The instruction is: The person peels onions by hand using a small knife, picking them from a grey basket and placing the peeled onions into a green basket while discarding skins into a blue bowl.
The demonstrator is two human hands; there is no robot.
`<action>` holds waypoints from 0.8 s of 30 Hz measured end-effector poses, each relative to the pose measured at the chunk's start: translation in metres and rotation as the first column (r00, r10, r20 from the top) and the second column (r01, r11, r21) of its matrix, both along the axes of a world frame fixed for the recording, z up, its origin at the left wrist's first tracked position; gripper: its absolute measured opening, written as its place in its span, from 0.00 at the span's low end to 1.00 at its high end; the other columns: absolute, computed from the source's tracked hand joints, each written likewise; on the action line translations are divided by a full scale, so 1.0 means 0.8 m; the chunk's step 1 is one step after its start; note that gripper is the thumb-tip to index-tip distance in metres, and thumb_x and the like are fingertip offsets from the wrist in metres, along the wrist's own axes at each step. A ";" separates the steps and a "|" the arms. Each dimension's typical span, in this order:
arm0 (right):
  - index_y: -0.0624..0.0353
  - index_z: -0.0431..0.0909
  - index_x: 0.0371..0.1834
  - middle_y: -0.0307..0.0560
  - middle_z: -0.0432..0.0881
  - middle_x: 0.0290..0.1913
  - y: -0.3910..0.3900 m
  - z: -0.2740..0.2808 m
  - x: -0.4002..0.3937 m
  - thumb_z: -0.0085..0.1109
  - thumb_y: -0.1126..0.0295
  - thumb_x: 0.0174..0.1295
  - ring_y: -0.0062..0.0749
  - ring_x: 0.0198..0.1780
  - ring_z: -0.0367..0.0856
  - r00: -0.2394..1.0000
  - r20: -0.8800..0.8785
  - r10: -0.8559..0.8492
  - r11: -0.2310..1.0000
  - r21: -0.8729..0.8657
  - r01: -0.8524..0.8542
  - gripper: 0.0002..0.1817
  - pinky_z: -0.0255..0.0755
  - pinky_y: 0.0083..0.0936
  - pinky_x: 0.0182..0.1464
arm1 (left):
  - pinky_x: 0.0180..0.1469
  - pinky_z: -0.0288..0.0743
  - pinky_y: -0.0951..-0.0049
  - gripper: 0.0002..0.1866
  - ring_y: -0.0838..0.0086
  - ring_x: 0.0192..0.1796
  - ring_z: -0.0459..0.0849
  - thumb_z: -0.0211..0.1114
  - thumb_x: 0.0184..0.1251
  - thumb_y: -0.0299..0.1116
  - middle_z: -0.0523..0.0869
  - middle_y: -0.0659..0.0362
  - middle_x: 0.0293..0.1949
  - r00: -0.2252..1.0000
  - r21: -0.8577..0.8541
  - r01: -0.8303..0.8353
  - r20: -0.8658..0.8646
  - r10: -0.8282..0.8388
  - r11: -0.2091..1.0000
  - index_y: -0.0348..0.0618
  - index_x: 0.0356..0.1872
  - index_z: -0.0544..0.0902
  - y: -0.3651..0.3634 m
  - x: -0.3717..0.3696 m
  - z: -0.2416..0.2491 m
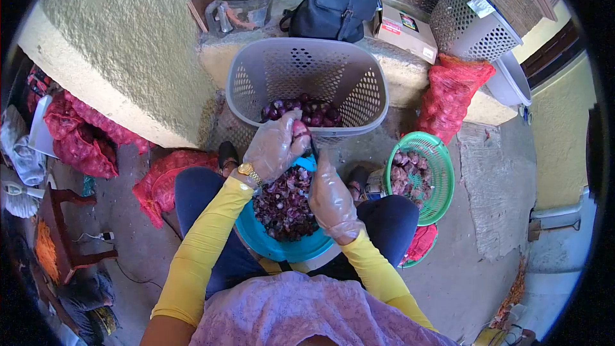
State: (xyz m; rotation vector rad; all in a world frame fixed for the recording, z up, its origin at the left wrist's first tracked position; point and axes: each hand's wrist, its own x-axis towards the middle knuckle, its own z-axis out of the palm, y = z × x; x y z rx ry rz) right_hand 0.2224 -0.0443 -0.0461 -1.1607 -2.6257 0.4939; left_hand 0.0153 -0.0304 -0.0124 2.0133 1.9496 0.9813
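My left hand (272, 147), in a clear plastic glove, is closed around a red onion (300, 131). Against that onion's right side stands the thin dark blade of a small knife (314, 145), gripped by my gloved right hand (333, 198); the handle is hidden in the fist. Below both hands, between my knees, a blue basin (246, 225) holds a heap of purple onion skins (285, 208). Just beyond my left hand is a tall grey perforated basket (307, 51) with shiny peeled red onions (320, 115) at its bottom.
At my right stands a green basket (442, 186) with pale pinkish bulbs (410, 173). Red mesh sacks stand at right (451, 99) and lie at left (170, 182). A black backpack (336, 6) and a cardboard box (407, 31) sit on the ledge ahead.
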 end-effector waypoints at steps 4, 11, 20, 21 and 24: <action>0.78 0.58 0.78 0.75 0.81 0.50 -0.020 -0.021 0.014 0.59 0.81 0.65 0.64 0.49 0.85 0.989 -0.142 -0.033 0.987 -0.159 0.010 0.37 0.79 0.50 0.55 | 0.50 0.78 0.45 0.24 0.42 0.44 0.88 0.65 0.76 0.41 0.89 0.42 0.38 0.987 0.020 0.011 0.160 -0.014 1.000 0.34 0.64 0.76 -0.001 -0.011 0.022; 0.65 0.70 0.71 0.58 0.86 0.46 0.009 0.063 0.035 0.53 0.72 0.79 0.53 0.41 0.85 0.942 -0.320 -0.106 0.958 -0.287 0.011 0.20 0.79 0.44 0.47 | 0.64 0.77 0.60 0.23 0.58 0.62 0.81 0.57 0.83 0.40 0.80 0.47 0.62 0.615 0.016 0.149 0.781 -0.105 0.989 0.38 0.70 0.74 0.001 -0.022 -0.006; 0.57 0.73 0.70 0.32 0.73 0.32 0.075 0.130 -0.002 0.47 0.62 0.86 0.16 0.28 0.70 0.576 -0.555 -0.600 0.517 -0.818 -0.250 0.17 0.69 0.18 0.30 | 0.66 0.80 0.64 0.28 0.71 0.65 0.82 0.53 0.88 0.47 0.79 0.54 0.70 -0.147 0.032 0.269 0.989 0.008 0.963 0.47 0.80 0.68 0.000 -0.011 0.020; 0.56 0.76 0.68 0.31 0.72 0.32 0.089 0.134 -0.004 0.48 0.61 0.86 0.16 0.27 0.69 0.631 -0.559 -0.538 0.547 -0.801 -0.243 0.17 0.67 0.18 0.30 | 0.64 0.82 0.66 0.28 0.72 0.62 0.84 0.53 0.88 0.48 0.81 0.53 0.69 -0.181 0.038 0.230 0.984 0.004 0.972 0.47 0.80 0.69 0.001 -0.009 0.019; 0.53 0.82 0.62 0.29 0.71 0.31 0.114 0.143 -0.021 0.50 0.60 0.85 0.15 0.26 0.64 0.679 -0.564 -0.471 0.570 -0.781 -0.253 0.15 0.62 0.18 0.28 | 0.57 0.86 0.71 0.27 0.73 0.57 0.86 0.52 0.89 0.49 0.83 0.52 0.65 -0.259 0.071 0.258 0.966 -0.002 0.964 0.45 0.78 0.70 0.003 -0.017 0.019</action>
